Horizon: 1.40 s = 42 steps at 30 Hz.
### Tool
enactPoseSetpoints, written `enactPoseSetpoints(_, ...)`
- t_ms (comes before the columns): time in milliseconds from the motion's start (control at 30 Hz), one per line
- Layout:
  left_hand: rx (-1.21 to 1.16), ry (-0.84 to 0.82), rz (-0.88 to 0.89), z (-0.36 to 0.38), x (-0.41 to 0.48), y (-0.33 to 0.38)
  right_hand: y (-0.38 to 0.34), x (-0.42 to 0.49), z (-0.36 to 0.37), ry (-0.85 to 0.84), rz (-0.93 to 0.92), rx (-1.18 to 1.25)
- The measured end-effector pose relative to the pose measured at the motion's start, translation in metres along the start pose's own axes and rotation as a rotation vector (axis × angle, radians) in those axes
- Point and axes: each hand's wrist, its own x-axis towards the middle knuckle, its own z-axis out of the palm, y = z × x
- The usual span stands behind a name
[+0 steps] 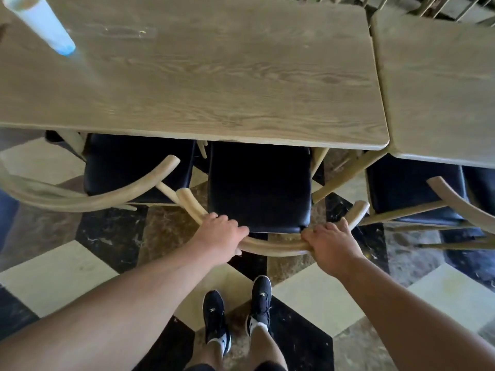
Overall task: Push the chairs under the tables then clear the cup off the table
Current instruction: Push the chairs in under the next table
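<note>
A wooden chair with a black seat (258, 186) stands right in front of me, its seat partly under the light wood table (214, 84). My left hand (219, 234) and my right hand (330, 243) both grip its curved backrest rail (276, 245). A tall pale blue cup (40, 22) stands on the table at the far left. A second chair (134, 170) on the left sits partly under the same table. A third chair (417, 194) on the right is partly under a neighbouring table (442, 84).
The floor is tiled in black, cream and brown marble (112, 236). My feet in black shoes (238, 314) stand just behind the middle chair. More chair backs show beyond the tables at the top right (442, 6).
</note>
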Motion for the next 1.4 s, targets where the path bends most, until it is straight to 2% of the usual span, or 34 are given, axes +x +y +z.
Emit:
enactPoseSetpoints(367, 0.052, 0.003, -0.117, -0.048, 0.068, -0.018, 0.042, 0.067, -0.04, 0.034, -0.027, 0.001)
enactPoseSetpoints(467, 0.037, 0.051, -0.116, -0.048, 0.074, -0.017, 0.049, 0.076, -0.045, 0.039, -0.017, -0.023)
enactPoseSetpoints(567, 0.013, 0.121, -0.115, -0.038, 0.067, -0.027, 0.043, 0.08, -0.05, -0.028, 0.03, -0.079)
enactPoseSetpoints(700, -0.025, 0.221, -0.166, -0.035, 0.044, -0.063, 0.022, 0.082, -0.07, -0.146, 0.088, -0.069)
enactPoseSetpoints(767, -0.032, 0.254, -0.213, -0.039, 0.029, -0.09, -0.003, 0.085, -0.085, -0.181, 0.01, -0.059)
enactPoseSetpoints(900, -0.069, 0.281, -0.364, -0.04, -0.006, -0.153, -0.074, 0.103, -0.106, -0.092, -0.139, 0.02)
enactPoseSetpoints(967, -0.121, 0.259, -0.442, -0.03, -0.022, -0.188, -0.114, 0.118, -0.112, -0.068, -0.155, 0.12)
enactPoseSetpoints(1067, -0.194, 0.086, -0.504, -0.01, -0.04, -0.23, -0.16, 0.139, -0.116, -0.071, -0.076, 0.291)
enactPoseSetpoints(1167, -0.259, -0.047, -0.422, 0.002, -0.045, -0.252, -0.18, 0.151, -0.118, -0.06, 0.015, 0.364)
enactPoseSetpoints(1267, -0.26, -0.032, -0.334, -0.004, -0.038, -0.258, -0.185, 0.15, -0.124, -0.064, 0.048, 0.341)
enactPoseSetpoints(1400, -0.24, -0.07, -0.31, -0.006, -0.034, -0.26, -0.192, 0.144, -0.128, -0.072, 0.062, 0.348)
